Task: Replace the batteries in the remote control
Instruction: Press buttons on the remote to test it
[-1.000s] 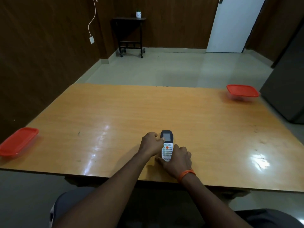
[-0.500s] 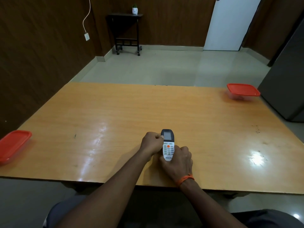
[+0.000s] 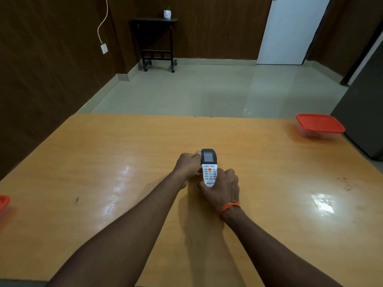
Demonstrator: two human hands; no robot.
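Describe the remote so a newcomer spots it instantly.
Start at the large wooden table. Near its front middle, the left hand and right hand grip the remote. It alone is white with a dark screen end and orange button, unlike the red-lidded box at the far right corner.

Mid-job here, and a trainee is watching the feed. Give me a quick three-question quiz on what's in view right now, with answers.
1. True or false: the remote control has its screen and buttons facing up.
2. The left hand grips the remote control beside its screen end. What does the right hand grip? A: the screen end too. B: the keypad end. C: nothing.
3. Fill in: the lid of the container at the far right corner of the table is ___ in colour.

Key: 1 true; 2 B; 3 red.
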